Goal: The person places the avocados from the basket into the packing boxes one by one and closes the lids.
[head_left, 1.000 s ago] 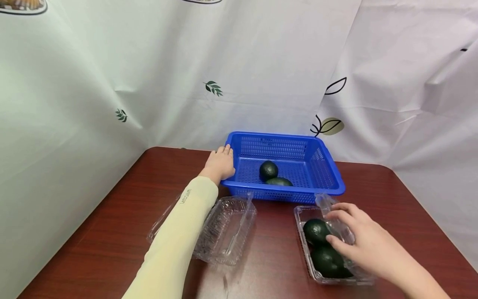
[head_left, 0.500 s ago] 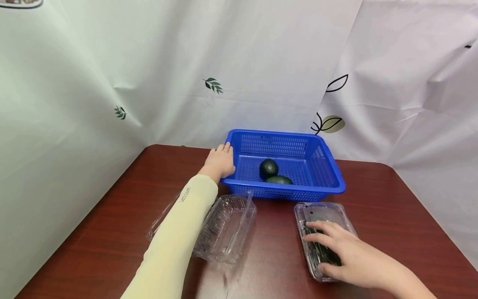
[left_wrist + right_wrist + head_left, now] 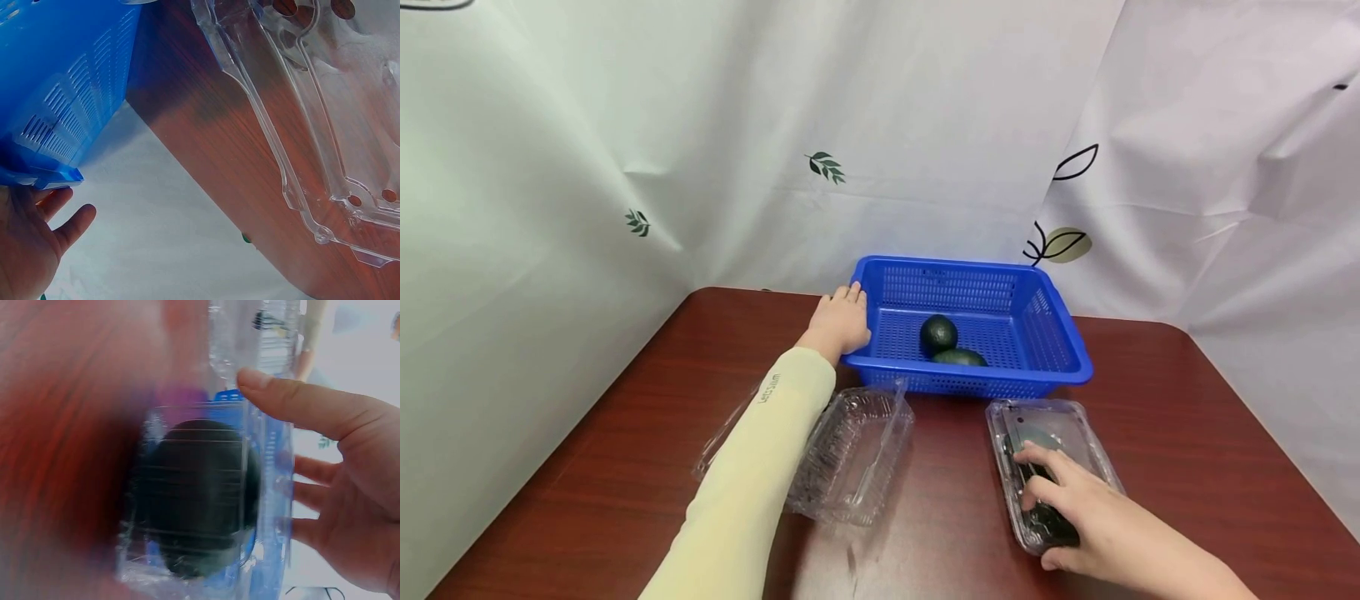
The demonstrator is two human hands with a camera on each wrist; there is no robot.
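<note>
Head view: lid [image 3: 1063,423], earlier ajar, down over avocados [image 3: 1051,525]

Counter [image 3: 936,508], one: dark reddish-brown, wood-grained, far corners rounded; pale sheen on the surface toward the near middle. Directly on it:

1. Basket [image 3: 958,381], blue, plastic, slatted walls, standing upright; right of centre, near the far edge, long side facing front.
2. Open box [image 3: 861,458], clear plastic, set left of centre, in front of the basket's left end; partly hidden.
3. Closed box [image 3: 1078,425], clear plastic, lying lengthwise front to back, in front of the basket's right end and just beside it; well apart from the open box, bare counter between.
</note>
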